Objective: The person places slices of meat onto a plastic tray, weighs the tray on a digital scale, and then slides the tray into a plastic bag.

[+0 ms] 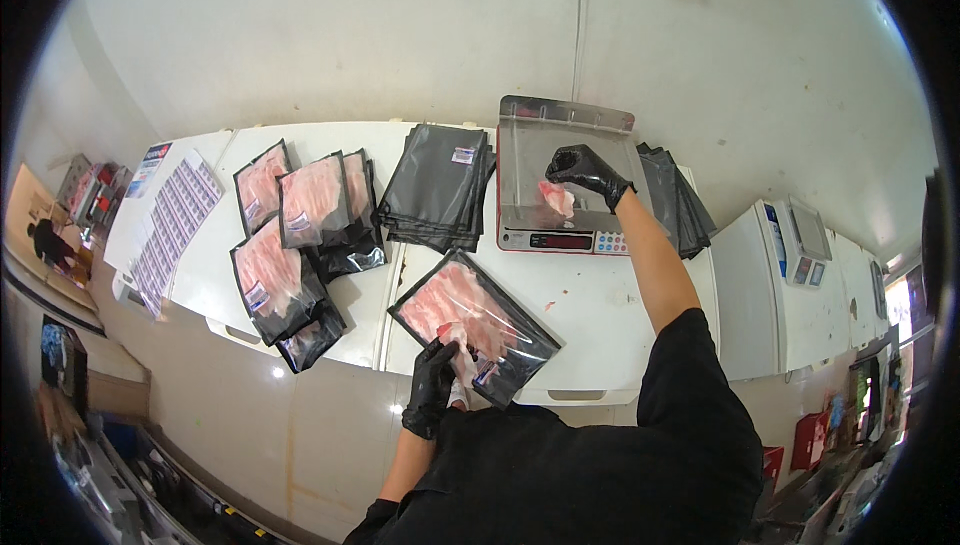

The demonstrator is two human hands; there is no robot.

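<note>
My left hand (430, 387), in a black glove, is closed on a limp bunch of pale pink meat slices (460, 348). The bunch hangs over a clear-fronted black bag of sliced meat (440, 303) at the counter's front edge. My right hand (590, 175), also in a black glove, is over the steel pan of a scale (520, 170). Its fingers are pinched at the upper edge of a small pink and white meat slice (557, 199). Whether that slice rests on the pan cannot be made out.
A stack of flat black bags (430, 180) lies left of the scale, and more black bags (665, 195) lie to its right. Several filled meat bags (312, 200) are piled on the left. Beyond them is a label sheet (178, 230). Another scale (803, 240) stands far right.
</note>
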